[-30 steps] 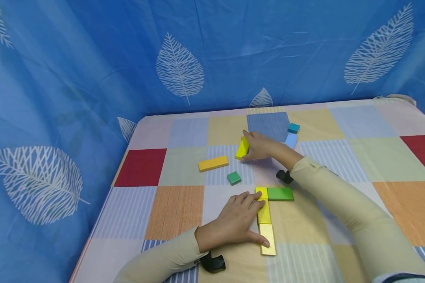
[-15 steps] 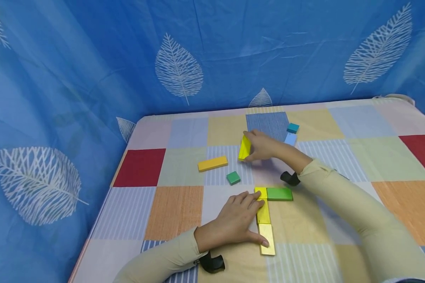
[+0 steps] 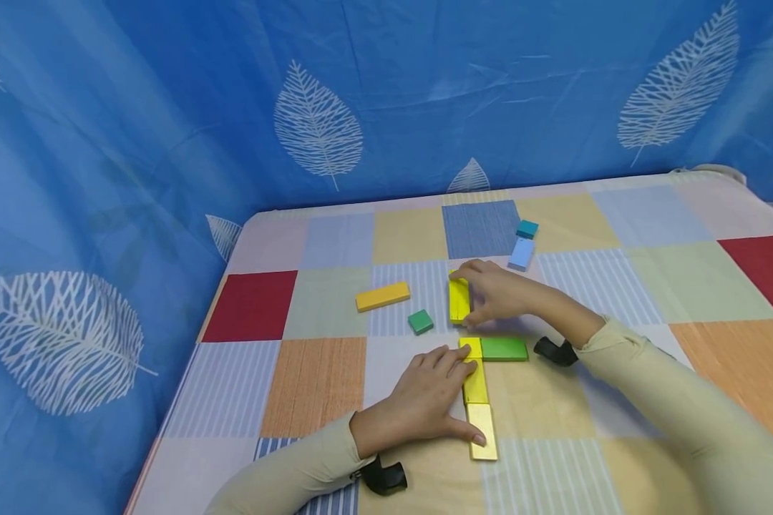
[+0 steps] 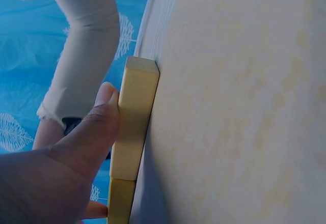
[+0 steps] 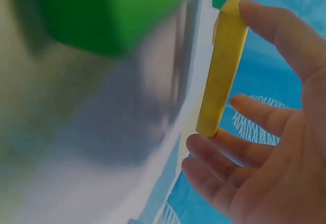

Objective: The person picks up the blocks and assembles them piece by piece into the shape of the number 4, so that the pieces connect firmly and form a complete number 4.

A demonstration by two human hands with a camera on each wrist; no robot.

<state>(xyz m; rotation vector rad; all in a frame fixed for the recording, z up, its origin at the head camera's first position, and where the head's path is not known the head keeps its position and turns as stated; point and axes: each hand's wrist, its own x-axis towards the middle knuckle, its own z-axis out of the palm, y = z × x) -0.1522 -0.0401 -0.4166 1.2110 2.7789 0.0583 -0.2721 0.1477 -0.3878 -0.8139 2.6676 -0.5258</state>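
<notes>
In the head view, I see both bare hands working over a patchwork cloth (image 3: 325,386). The right hand (image 3: 499,292) pinches the bright yellow block (image 3: 459,300) by its two ends, thumb at the near one. That block is just beyond a row of pieces; whether it touches the cloth I can't tell from here. The row runs toward me end to end: a small yellow square (image 3: 470,347), a longer yellow block (image 3: 475,386) and a pale yellow block (image 3: 482,422). A green block (image 3: 505,349) lies against the square's right side. I have the left hand (image 3: 419,404) spread along the row, two fingertips on its far part and the thumb on the pale piece. Left of the pinched block lie an orange block (image 3: 383,296) and a small green square (image 3: 420,322); farther back, a light blue block (image 3: 521,254) has a teal piece (image 3: 527,229) just behind it. A blue curtain (image 3: 425,86) with white leaves hangs behind everything.

My left wrist feed gives me the thumb laid against the side of the pale yellow block, which meets a deeper yellow one at its end.

On the right wrist feed, the thumb presses one end of the bright yellow block and fingertips the other. A blurred green shape fills the upper left.
</notes>
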